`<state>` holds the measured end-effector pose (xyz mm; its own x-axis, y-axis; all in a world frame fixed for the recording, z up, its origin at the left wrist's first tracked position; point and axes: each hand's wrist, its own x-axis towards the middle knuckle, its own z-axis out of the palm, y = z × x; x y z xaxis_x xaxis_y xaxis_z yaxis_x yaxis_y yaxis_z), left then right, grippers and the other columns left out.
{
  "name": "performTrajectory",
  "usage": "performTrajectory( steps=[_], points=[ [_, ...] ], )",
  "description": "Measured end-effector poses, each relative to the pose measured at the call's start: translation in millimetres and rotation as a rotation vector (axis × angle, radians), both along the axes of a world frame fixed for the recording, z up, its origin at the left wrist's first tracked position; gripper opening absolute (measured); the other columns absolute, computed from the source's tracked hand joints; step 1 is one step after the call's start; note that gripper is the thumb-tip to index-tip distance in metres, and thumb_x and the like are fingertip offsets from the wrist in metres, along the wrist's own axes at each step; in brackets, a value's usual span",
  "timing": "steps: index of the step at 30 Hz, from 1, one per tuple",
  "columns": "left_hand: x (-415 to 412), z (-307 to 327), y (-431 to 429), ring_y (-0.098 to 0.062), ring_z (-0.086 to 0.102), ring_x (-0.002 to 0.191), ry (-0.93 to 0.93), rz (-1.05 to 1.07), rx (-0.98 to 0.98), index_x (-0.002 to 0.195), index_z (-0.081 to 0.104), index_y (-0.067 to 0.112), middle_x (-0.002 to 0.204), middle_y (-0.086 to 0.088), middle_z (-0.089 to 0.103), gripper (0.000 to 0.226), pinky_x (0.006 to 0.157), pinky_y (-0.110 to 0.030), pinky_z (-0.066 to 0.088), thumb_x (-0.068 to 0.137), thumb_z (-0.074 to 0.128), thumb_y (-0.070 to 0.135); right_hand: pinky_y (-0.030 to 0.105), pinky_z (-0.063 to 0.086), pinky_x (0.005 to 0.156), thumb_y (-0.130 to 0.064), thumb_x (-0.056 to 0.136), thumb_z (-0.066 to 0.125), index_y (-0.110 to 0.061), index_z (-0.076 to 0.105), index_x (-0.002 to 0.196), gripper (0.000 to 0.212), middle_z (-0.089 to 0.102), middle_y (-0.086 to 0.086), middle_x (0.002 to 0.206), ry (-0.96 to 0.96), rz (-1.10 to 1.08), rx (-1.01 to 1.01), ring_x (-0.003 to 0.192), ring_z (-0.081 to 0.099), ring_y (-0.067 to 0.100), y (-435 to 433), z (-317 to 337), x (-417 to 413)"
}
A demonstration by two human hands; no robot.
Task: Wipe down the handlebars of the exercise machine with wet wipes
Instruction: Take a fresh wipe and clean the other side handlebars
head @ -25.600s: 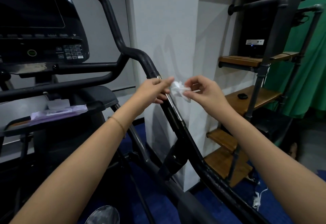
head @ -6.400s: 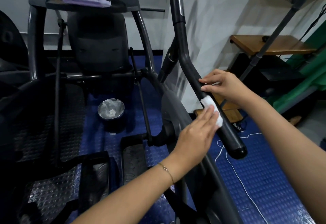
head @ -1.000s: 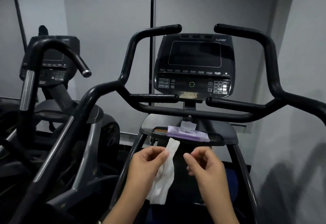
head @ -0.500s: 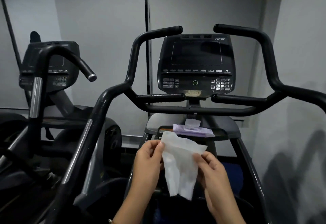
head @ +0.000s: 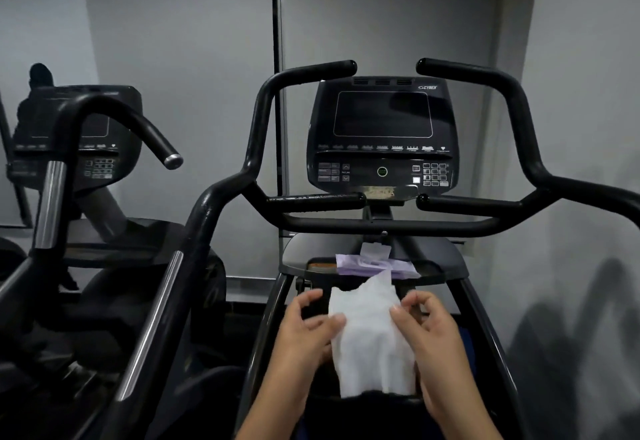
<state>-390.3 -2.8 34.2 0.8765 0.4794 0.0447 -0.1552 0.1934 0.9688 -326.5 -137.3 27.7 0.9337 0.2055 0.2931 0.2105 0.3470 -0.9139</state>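
Observation:
A white wet wipe [head: 372, 339] hangs spread open in front of me, low in the middle of the view. My left hand [head: 304, 327] pinches its left edge and my right hand [head: 427, 329] pinches its right edge. Beyond the wipe, a purple pack of wet wipes [head: 375, 264] lies on the machine's black tray [head: 436, 259]. The machine's black handlebars rise around the console: the left handlebar [head: 266, 100] curves up at the left and the right handlebar [head: 519, 104] at the right. A long black side bar [head: 194, 232] with a silver strip runs down to the lower left.
The dark console [head: 381, 135] sits between the handlebars, above a crossbar [head: 381, 226]. A second exercise machine [head: 79, 135] stands to the left with its own curved handle. Grey walls close in behind and on the right.
The wipe has been spread wider between my two hands, and both hands now hold it by its side edges. The view has barely shifted.

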Motion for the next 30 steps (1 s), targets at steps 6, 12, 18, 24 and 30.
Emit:
performTrajectory(
  steps=[6,12,18,24,30],
  points=[
    [49.7,22.7,25.0,-0.002,0.069,0.076,-0.043,-0.095,0.324,0.1,0.07,0.019,0.088,0.002,0.074,0.032,0.066,-0.013,0.051,0.082,0.064,-0.007,0.019,0.052,0.083,-0.006,0.078,0.071,-0.034,0.064,0.105,0.04,0.065,-0.012,0.105,-0.258,0.202,-0.462,0.098,0.062,0.002,-1.6,9.1,61.2],
    [105.7,24.7,54.4,-0.003,0.062,0.074,-0.016,0.15,0.726,0.069,0.069,0.031,0.082,0.006,0.068,0.018,0.068,-0.009,0.043,0.08,0.071,0.018,0.009,0.044,0.071,-0.018,0.078,0.069,-0.022,0.065,0.08,0.007,0.059,-0.019,0.093,-0.354,0.156,-0.49,0.088,0.058,-0.001,22.0,26.0,126.6],
    [137.1,44.2,72.0,-0.009,0.061,0.072,0.045,0.103,0.686,0.083,0.071,0.021,0.075,0.006,0.067,0.015,0.068,-0.021,0.049,0.091,0.058,0.022,0.025,0.056,0.062,-0.018,0.079,0.067,-0.006,0.063,0.106,0.03,0.071,0.011,0.093,0.121,0.514,-0.109,0.079,0.068,0.019,50.6,27.2,153.5],
    [163.9,97.9,123.3,-0.027,0.058,0.103,0.378,0.752,1.535,0.112,0.064,0.01,0.113,-0.007,0.06,0.025,0.083,-0.037,0.047,0.094,0.047,0.014,0.014,0.045,0.062,-0.009,0.095,0.047,-0.014,0.055,0.107,0.016,0.061,0.001,0.089,-0.5,-0.342,-0.259,0.072,0.056,0.011,67.5,89.9,182.9],
    [161.0,133.5,150.8,-0.025,0.056,0.108,0.989,0.793,1.98,0.119,0.059,0.01,0.118,-0.009,0.059,0.03,0.085,-0.03,0.044,0.09,0.051,0.008,0.039,0.011,0.117,-0.007,0.095,0.037,-0.008,0.024,0.146,0.052,0.02,0.009,0.156,-1.07,-0.409,-1.281,0.144,0.016,0.023,128.7,85.2,220.7]
  ],
)
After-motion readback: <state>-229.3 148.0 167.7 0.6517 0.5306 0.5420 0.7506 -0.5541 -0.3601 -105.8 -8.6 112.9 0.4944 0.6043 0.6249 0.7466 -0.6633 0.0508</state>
